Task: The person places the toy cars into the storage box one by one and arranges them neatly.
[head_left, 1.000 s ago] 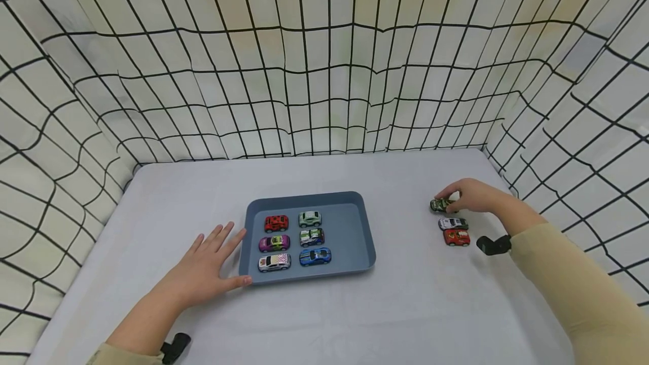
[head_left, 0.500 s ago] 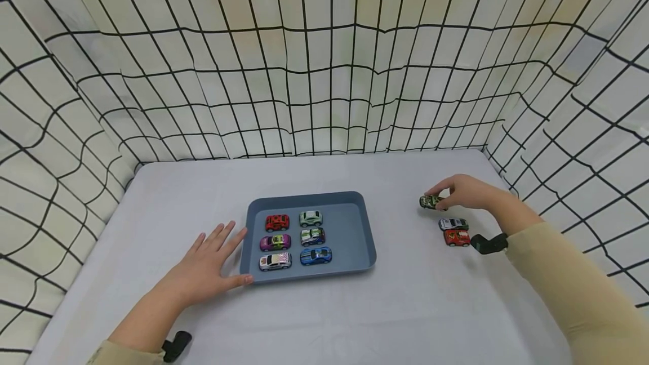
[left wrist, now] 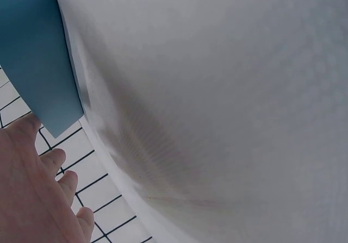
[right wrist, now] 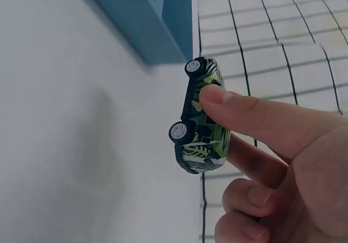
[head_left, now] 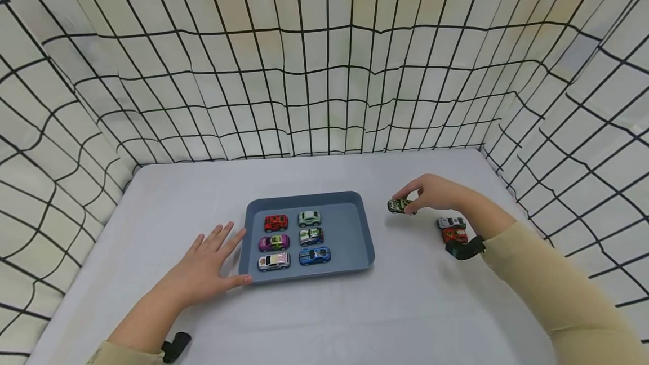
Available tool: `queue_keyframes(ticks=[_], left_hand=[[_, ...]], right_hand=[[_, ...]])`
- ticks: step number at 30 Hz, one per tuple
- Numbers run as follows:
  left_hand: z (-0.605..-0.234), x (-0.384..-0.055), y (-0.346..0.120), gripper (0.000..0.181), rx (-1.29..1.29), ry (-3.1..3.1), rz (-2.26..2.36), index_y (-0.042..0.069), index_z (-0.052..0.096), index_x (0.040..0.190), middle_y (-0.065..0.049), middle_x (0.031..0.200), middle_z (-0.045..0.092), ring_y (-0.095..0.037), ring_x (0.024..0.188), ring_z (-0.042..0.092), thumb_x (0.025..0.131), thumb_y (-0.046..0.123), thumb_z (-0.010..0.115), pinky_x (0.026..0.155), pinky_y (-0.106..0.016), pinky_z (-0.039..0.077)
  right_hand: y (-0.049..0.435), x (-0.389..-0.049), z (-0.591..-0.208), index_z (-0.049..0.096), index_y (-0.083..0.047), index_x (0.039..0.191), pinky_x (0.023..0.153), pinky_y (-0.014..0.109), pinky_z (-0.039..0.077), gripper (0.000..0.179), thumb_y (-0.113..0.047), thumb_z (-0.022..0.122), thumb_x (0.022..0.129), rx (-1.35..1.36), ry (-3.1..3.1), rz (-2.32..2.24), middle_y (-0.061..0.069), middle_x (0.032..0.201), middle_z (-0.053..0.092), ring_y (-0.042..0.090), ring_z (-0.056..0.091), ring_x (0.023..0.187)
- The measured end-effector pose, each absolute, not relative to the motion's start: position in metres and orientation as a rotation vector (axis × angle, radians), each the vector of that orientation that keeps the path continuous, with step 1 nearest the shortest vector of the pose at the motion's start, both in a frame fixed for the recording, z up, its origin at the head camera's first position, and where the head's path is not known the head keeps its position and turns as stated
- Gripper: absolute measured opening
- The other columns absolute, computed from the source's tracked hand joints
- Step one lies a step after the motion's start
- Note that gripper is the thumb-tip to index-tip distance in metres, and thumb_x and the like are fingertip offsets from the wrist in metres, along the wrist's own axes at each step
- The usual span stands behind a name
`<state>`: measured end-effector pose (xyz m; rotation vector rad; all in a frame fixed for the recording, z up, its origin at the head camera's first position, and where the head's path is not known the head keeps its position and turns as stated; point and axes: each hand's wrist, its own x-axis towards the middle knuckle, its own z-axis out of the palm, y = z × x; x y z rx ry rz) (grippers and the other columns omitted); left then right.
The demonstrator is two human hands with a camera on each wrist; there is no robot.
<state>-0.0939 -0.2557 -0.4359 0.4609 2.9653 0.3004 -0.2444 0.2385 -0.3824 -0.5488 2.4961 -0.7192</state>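
Observation:
My right hand [head_left: 437,192] pinches a green camouflage toy car [right wrist: 205,120] between thumb and fingers, held above the table to the right of the blue-grey tray [head_left: 350,252]. In the right wrist view its wheels and side face the camera, and its shadow falls on the cloth. My left hand [head_left: 205,269] lies with fingers spread at the tray's left side, thumb and fingertips at the rim. Inside the tray, two columns of toy cars stand: a red one [head_left: 276,223], a purple one [head_left: 274,243], a white one [head_left: 274,262], a pale green one [head_left: 309,218], a white-green one [head_left: 311,236] and a blue one [head_left: 314,256].
On the white-covered table [head_left: 324,320], a silver toy car [head_left: 451,222] and a red toy car [head_left: 454,235] stand close together at the right, near the right wrist's black camera [head_left: 465,248]. Black-lined white netting [head_left: 324,89] walls the back and sides.
My right hand has carried the camouflage car leftward from beside the silver and red cars toward the tray. My left hand stays at the tray's left side.

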Motion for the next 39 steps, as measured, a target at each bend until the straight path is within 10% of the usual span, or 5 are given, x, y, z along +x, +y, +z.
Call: queue_keyframes(ticks=[20, 39], left_hand=[[-0.440, -0.095, -0.257, 0.107, 0.453, 2.976, 0.297, 0.014, 0.031, 0.157, -0.021, 0.161, 0.024, -0.045, 0.147, 0.018, 0.076, 0.079, 0.060, 0.116, -0.066, 0.012], [-0.440, -0.095, -0.256, 0.107, 0.445, 2.969, 0.310, 0.014, 0.030, 0.157, -0.021, 0.161, 0.022, -0.044, 0.147, 0.018, 0.077, 0.079, 0.059, 0.116, -0.066, 0.011]], right_hand=[[0.136, -0.219, -0.377, 0.076, -0.028, 0.114, 0.090, 0.039, 0.053, 0.031, -0.020, 0.080, 0.084, -0.710, 2.463, -0.722, -0.002, 0.126, 0.065, 0.022, 0.055, 0.121], [0.111, -0.186, -0.413, 0.078, -0.027, 0.110, 0.094, 0.037, 0.052, 0.031, -0.021, 0.083, 0.080, -0.787, 2.562, -0.387, -0.008, 0.113, 0.071, 0.014, 0.062, 0.111]])
